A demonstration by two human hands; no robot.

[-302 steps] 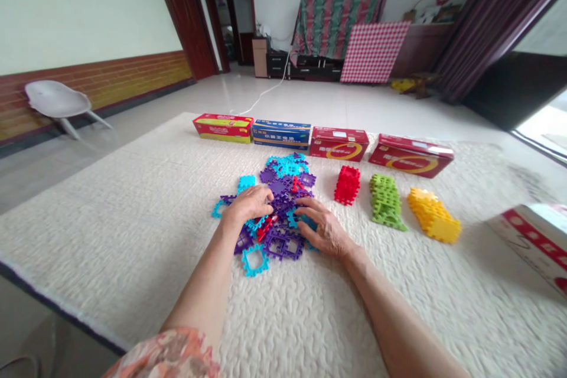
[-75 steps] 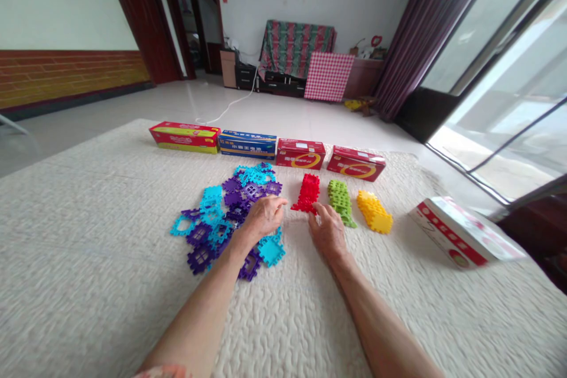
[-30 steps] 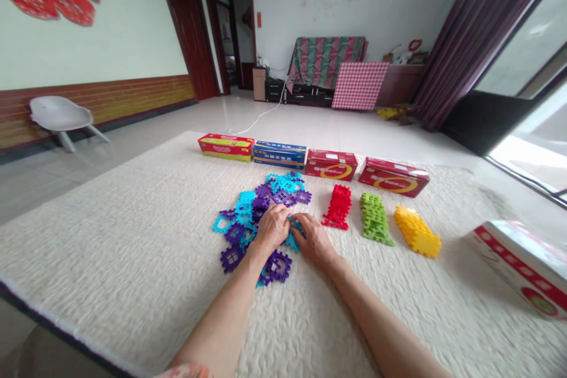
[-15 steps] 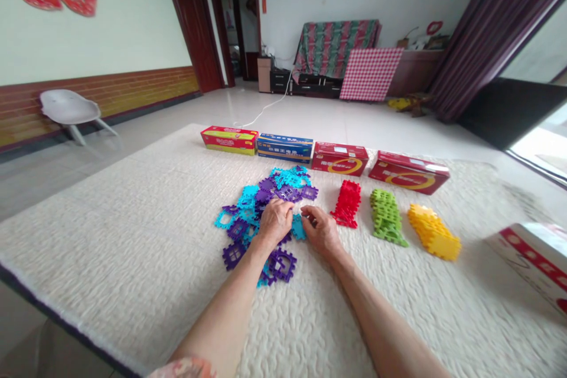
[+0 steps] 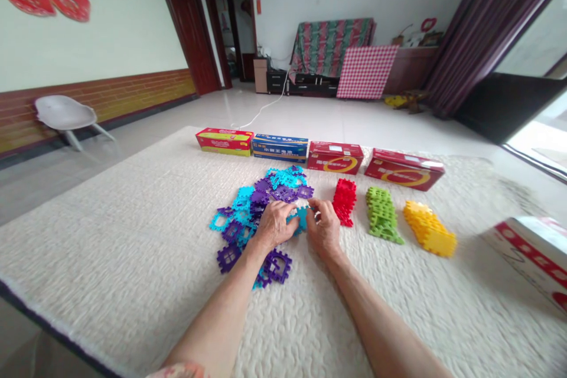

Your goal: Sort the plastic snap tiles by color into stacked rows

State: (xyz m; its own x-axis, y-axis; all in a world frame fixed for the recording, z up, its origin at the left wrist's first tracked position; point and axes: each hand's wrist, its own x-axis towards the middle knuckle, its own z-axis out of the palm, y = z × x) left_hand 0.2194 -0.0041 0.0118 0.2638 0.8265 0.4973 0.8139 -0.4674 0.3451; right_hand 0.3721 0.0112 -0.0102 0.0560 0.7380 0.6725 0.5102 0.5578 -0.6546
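A loose heap of cyan and purple plastic interlocking tiles [image 5: 257,204] lies on the white textured mat [image 5: 133,230]. My left hand [image 5: 273,225] and my right hand [image 5: 324,227] meet at the heap's right edge. Both pinch the same cyan tile [image 5: 302,218], held on edge between them. To the right stand three tidy rows of tiles: red [image 5: 344,201], green [image 5: 381,214] and yellow [image 5: 429,228].
Four flat boxes, one red and yellow [image 5: 224,140], one blue [image 5: 279,148] and two red [image 5: 335,157] [image 5: 404,169], line the mat's far edge. A white and red box [image 5: 531,251] lies at the right. A white chair [image 5: 66,115] stands by the left wall.
My hands left the red row and came back to the heap. They have lifted a cyan tile and now hold it upright between them.
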